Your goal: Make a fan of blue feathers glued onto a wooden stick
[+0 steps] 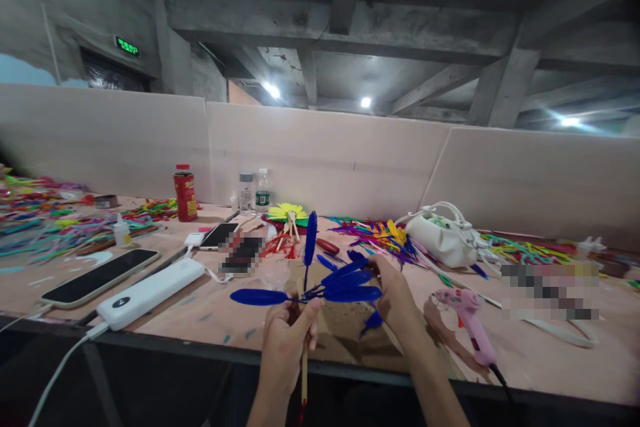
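Note:
My left hand (290, 330) is closed round a thin wooden stick (305, 370) in front of me, just over the table's near edge. Several blue feathers (345, 283) fan out from the top of the stick; one blue feather points up and another points left. On the right, my right hand (395, 290) has its fingers curled at the outer ends of the feathers, pinching them; the feathers partly hide its fingertips. Below lies a brown board (360, 347) with a loose-looking blue feather above it. To the right of that hand a pink glue gun (467, 320) lies on the table.
On the left lie a phone (100, 278) and a white power bank (150, 293) with cables. A red bottle (185, 193), water bottles (262, 192), a yellow feather flower (287, 213) and a white handbag (443, 237) stand along the back. Coloured feathers (390, 237) lie beside the bag.

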`<action>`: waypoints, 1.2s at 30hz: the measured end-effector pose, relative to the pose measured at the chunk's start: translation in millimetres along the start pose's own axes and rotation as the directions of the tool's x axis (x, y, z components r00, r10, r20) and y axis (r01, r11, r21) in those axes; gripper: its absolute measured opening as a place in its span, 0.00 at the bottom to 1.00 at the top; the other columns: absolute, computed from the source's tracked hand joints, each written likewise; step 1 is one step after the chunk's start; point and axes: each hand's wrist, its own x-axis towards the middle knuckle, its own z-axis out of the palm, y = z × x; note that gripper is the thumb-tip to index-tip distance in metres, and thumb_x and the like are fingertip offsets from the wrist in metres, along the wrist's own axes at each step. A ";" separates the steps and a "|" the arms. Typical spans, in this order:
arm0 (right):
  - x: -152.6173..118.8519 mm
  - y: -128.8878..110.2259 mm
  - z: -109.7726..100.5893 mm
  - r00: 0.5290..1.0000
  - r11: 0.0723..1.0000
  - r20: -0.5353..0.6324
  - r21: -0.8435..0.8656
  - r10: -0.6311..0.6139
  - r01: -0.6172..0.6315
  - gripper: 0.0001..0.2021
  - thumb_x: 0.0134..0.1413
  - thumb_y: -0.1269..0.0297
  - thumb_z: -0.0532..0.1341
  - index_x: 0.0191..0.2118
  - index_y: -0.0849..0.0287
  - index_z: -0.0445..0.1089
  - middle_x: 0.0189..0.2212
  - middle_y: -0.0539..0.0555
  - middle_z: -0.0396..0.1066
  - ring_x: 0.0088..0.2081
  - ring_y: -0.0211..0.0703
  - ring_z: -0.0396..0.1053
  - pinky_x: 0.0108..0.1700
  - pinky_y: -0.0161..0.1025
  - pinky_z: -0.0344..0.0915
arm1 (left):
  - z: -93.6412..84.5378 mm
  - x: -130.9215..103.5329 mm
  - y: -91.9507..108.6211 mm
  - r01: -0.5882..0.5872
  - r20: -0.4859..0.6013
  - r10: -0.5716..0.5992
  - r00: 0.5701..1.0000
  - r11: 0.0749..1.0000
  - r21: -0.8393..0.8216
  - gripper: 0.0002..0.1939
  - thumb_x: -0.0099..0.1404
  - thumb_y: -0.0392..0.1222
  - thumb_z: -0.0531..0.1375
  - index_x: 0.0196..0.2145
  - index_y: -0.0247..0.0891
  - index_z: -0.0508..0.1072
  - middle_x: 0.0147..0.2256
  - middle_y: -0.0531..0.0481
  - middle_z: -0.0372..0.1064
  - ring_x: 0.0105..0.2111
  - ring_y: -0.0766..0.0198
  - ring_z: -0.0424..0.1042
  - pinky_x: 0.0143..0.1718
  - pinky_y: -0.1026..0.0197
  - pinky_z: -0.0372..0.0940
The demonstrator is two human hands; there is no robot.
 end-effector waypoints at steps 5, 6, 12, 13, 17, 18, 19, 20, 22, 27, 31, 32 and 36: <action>-0.7 -14.9 -9.7 0.984 0.976 -0.154 0.210 0.089 -0.056 0.10 0.64 0.56 0.58 0.44 0.56 0.68 0.38 0.58 0.78 0.39 0.52 0.76 0.44 0.48 0.70 | -1.0 -0.8 1.0 0.011 0.006 -0.011 1.000 1.000 0.019 0.22 0.50 0.53 0.76 0.23 0.35 0.72 0.15 0.58 0.63 0.12 0.75 0.58 0.12 0.72 0.53; -2.3 -17.0 -11.2 0.977 0.963 -0.180 0.261 0.113 -0.063 0.11 0.63 0.55 0.59 0.44 0.56 0.67 0.38 0.58 0.78 0.40 0.51 0.76 0.45 0.47 0.70 | -0.8 -1.1 1.4 0.009 0.013 -0.009 1.000 1.000 0.012 0.21 0.51 0.53 0.76 0.24 0.34 0.73 0.15 0.58 0.64 0.13 0.74 0.58 0.13 0.72 0.54; -29.0 -20.7 -19.9 0.950 0.834 -0.177 0.537 0.256 -0.125 0.15 0.57 0.51 0.66 0.42 0.55 0.69 0.36 0.55 0.80 0.39 0.49 0.77 0.40 0.42 0.73 | 5.3 -4.1 6.9 0.029 -0.006 -0.029 1.000 0.999 -0.016 0.21 0.55 0.55 0.73 0.32 0.37 0.72 0.22 0.55 0.71 0.14 0.74 0.59 0.12 0.73 0.51; -34.6 -19.7 -20.5 0.949 0.809 -0.154 0.570 0.276 -0.143 0.16 0.56 0.50 0.67 0.42 0.55 0.70 0.35 0.55 0.80 0.38 0.49 0.77 0.38 0.41 0.73 | 6.6 -4.5 7.8 0.021 -0.016 -0.021 1.000 1.000 -0.018 0.21 0.56 0.55 0.73 0.33 0.37 0.72 0.23 0.55 0.72 0.14 0.76 0.58 0.13 0.73 0.49; -52.2 -17.8 -17.6 0.951 0.748 -0.059 0.633 0.304 -0.200 0.17 0.53 0.50 0.71 0.41 0.56 0.74 0.34 0.55 0.79 0.35 0.48 0.76 0.33 0.39 0.72 | 14.6 -4.3 7.0 -0.004 -0.053 0.001 0.999 0.998 -0.058 0.23 0.56 0.57 0.72 0.30 0.35 0.73 0.22 0.55 0.71 0.14 0.78 0.52 0.15 0.73 0.46; -55.0 -18.6 -15.8 0.954 0.740 -0.033 0.639 0.299 -0.211 0.17 0.53 0.50 0.71 0.41 0.56 0.75 0.33 0.54 0.78 0.33 0.47 0.75 0.32 0.38 0.71 | 17.9 -3.8 5.6 0.002 -0.061 -0.007 0.998 0.998 -0.070 0.23 0.55 0.57 0.73 0.29 0.34 0.73 0.21 0.55 0.70 0.15 0.78 0.51 0.15 0.72 0.45; -57.2 -20.1 -13.8 0.956 0.733 -0.007 0.644 0.294 -0.221 0.16 0.54 0.50 0.71 0.40 0.56 0.75 0.31 0.53 0.77 0.31 0.46 0.73 0.30 0.37 0.70 | 21.9 -3.4 3.9 0.014 -0.064 -0.019 0.998 0.997 -0.082 0.23 0.53 0.57 0.74 0.28 0.33 0.74 0.21 0.55 0.69 0.15 0.78 0.51 0.16 0.72 0.46; -58.8 -21.9 -11.8 0.957 0.725 0.017 0.649 0.289 -0.230 0.15 0.54 0.51 0.71 0.38 0.56 0.75 0.29 0.52 0.75 0.29 0.44 0.71 0.29 0.37 0.69 | 26.6 -3.1 1.9 0.030 -0.064 -0.036 0.997 0.995 -0.091 0.22 0.52 0.55 0.75 0.29 0.32 0.76 0.21 0.54 0.69 0.15 0.78 0.51 0.17 0.72 0.47; -60.9 -25.9 -8.5 0.956 0.704 0.061 0.664 0.287 -0.254 0.14 0.53 0.51 0.72 0.34 0.56 0.75 0.26 0.50 0.72 0.25 0.42 0.68 0.27 0.36 0.68 | 36.6 -3.1 -2.0 0.070 -0.044 -0.075 0.996 0.992 -0.104 0.21 0.50 0.51 0.76 0.33 0.32 0.78 0.25 0.51 0.74 0.16 0.77 0.53 0.17 0.71 0.49; -63.6 -30.3 -5.5 0.954 0.702 0.123 0.653 0.274 -0.286 0.17 0.50 0.49 0.73 0.36 0.57 0.78 0.27 0.51 0.75 0.26 0.40 0.68 0.25 0.34 0.65 | 54.2 -7.1 -11.7 0.181 0.040 -0.178 0.983 0.980 -0.078 0.26 0.44 0.42 0.78 0.40 0.32 0.77 0.33 0.46 0.79 0.18 0.74 0.62 0.17 0.70 0.52; -65.0 -29.6 -4.5 0.950 0.717 0.159 0.625 0.269 -0.308 0.17 0.51 0.48 0.73 0.36 0.58 0.78 0.28 0.52 0.76 0.29 0.43 0.72 0.27 0.35 0.69 | 55.6 -8.5 -17.1 0.188 0.031 -0.187 0.982 0.982 -0.033 0.25 0.43 0.41 0.78 0.37 0.34 0.75 0.28 0.53 0.75 0.19 0.71 0.66 0.17 0.70 0.54; -65.1 -29.5 -4.2 0.948 0.708 0.159 0.633 0.277 -0.313 0.18 0.50 0.48 0.73 0.37 0.58 0.78 0.29 0.52 0.77 0.31 0.44 0.73 0.28 0.35 0.69 | 55.3 -8.3 -17.5 0.177 0.043 -0.175 0.984 0.984 -0.036 0.24 0.44 0.42 0.78 0.37 0.35 0.74 0.27 0.54 0.74 0.19 0.71 0.66 0.17 0.70 0.54; -64.6 -29.5 -4.2 0.933 0.637 0.152 0.694 0.327 -0.336 0.23 0.45 0.50 0.76 0.44 0.57 0.76 0.32 0.53 0.78 0.31 0.45 0.74 0.27 0.36 0.72 | 55.3 -7.3 -16.6 0.151 0.069 -0.148 0.987 0.987 -0.047 0.24 0.46 0.43 0.78 0.36 0.36 0.71 0.26 0.59 0.69 0.18 0.74 0.62 0.15 0.71 0.52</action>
